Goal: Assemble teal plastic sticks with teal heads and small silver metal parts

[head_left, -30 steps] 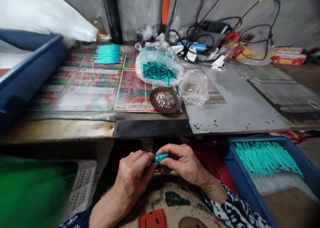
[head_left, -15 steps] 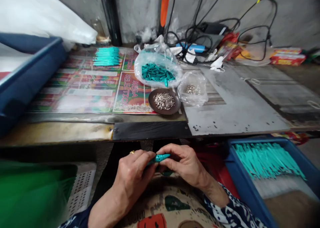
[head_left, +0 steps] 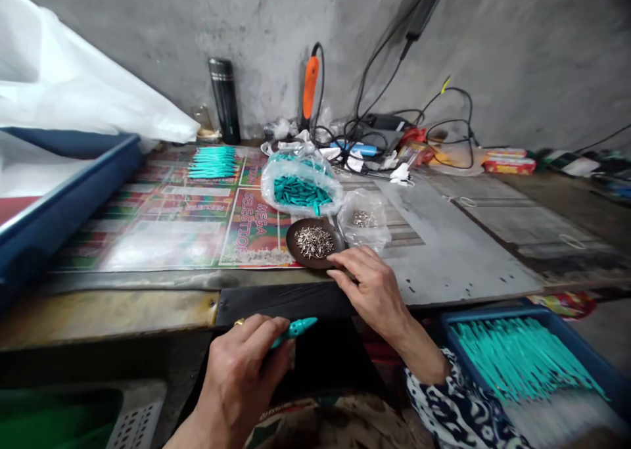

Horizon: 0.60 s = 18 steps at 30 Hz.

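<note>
My left hand [head_left: 241, 363] is closed around a teal pen [head_left: 302, 327], over my lap below the table edge. The pen's pointed end sticks out past my fingertips; the rest is hidden in my fist. At the near right rim of a brown dish [head_left: 294, 246], my right hand [head_left: 374, 294] has its thumb and fingers apart, with nothing visible between them. Small silver metal pieces [head_left: 314, 241] are heaped in that dish. Just behind it lies an open plastic bag [head_left: 269, 185] of small teal parts [head_left: 300, 194]. A smaller clear bag [head_left: 377, 229] holds more metal pieces.
Teal pens [head_left: 211, 162] lie in a row at the back left. A blue tray [head_left: 111, 173] stands left; another blue tray [head_left: 586, 344] with many teal pens sits low on the right. A black flask [head_left: 225, 104], an orange-handled tool [head_left: 310, 87] and tangled cables line the wall.
My right hand has let go of the pen and moved forward to the dish. My left hand keeps the pen, slightly lower and further left. The view has tilted up.
</note>
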Tool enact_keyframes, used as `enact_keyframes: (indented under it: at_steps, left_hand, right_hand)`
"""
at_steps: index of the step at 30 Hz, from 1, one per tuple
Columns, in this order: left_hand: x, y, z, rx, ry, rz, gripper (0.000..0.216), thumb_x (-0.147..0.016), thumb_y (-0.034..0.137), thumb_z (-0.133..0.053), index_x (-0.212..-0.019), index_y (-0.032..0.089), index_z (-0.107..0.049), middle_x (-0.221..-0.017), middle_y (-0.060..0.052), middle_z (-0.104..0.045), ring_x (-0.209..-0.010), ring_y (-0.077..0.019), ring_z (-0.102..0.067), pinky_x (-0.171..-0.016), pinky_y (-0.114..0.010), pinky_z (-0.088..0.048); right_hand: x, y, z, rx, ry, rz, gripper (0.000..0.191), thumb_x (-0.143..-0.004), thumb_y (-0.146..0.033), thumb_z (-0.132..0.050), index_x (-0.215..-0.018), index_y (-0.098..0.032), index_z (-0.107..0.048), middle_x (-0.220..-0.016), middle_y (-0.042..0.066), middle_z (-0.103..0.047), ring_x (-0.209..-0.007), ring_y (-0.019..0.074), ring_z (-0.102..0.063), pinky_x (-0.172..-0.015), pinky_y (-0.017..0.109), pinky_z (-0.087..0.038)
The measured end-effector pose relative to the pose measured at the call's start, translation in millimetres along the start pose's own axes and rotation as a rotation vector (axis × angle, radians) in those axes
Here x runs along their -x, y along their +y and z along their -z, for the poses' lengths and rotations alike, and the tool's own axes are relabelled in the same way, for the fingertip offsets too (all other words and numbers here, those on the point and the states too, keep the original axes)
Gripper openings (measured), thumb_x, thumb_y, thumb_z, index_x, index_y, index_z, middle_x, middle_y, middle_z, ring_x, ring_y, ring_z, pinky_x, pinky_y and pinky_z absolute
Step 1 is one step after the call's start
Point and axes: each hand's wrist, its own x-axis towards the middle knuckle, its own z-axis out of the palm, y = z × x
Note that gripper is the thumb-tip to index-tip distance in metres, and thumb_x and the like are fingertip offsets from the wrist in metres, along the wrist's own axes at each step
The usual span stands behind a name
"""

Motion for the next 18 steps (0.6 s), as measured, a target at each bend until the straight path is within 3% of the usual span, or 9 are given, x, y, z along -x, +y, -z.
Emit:
enact_keyframes:
  at_steps: [5,18]
  left_hand:
    - [-2,-8,6,-0.047,0.042,0.0,0.016,-0.094,0.022,-0.053,-0.091,0.019,-0.067,-0.071,0.002,-0.069,-0.057,-0.0097,-0.068,-0.053,-0.017,-0.051]
    - [-2,-10,5,-0.075,0.06,0.007,0.017,-0.097,0.025,-0.051,-0.089,0.02,-0.065,-0.069,0.003,-0.069,-0.056,-0.0097,-0.067,-0.052,-0.018,-0.051]
  right_hand:
    - [-4,9,-10,0.169,-0.041,0.045,0.016,-0.094,-0.019,-0.062,-0.107,-0.014,-0.069,-0.098,0.011,-0.065,-0.094,0.0279,-0.054,-0.082,0.042,-0.05]
    - [-6,4,-11,0.171,-0.06,0.118,0.013,-0.085,-0.004,-0.067,-0.095,-0.011,-0.073,-0.092,0.011,-0.063,-0.089,0.0269,-0.051,-0.074,0.038,-0.05]
